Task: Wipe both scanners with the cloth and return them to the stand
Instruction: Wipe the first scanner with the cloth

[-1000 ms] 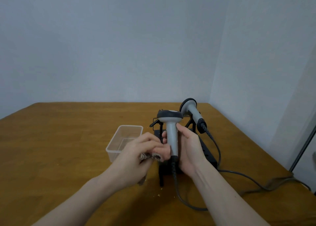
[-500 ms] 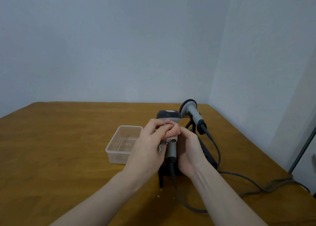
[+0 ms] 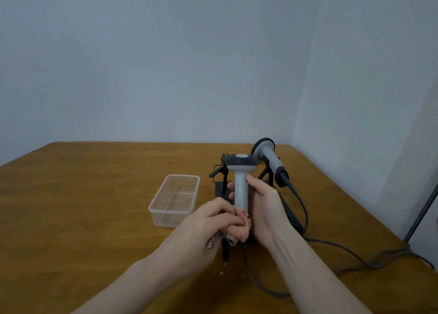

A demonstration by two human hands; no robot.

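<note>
Our left hand (image 3: 208, 221) has slid the cloth (image 3: 238, 230) down the scanner (image 3: 241, 185) handle — our right hand (image 3: 263, 202) grips it upright, steadying each stroke.

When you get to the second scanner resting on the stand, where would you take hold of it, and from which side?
Grip the second scanner by its grey handle, just above the dark cable end, coming from the right. It leans with the head up and away, and the right side looks clear while the held scanner is left of it.
</note>
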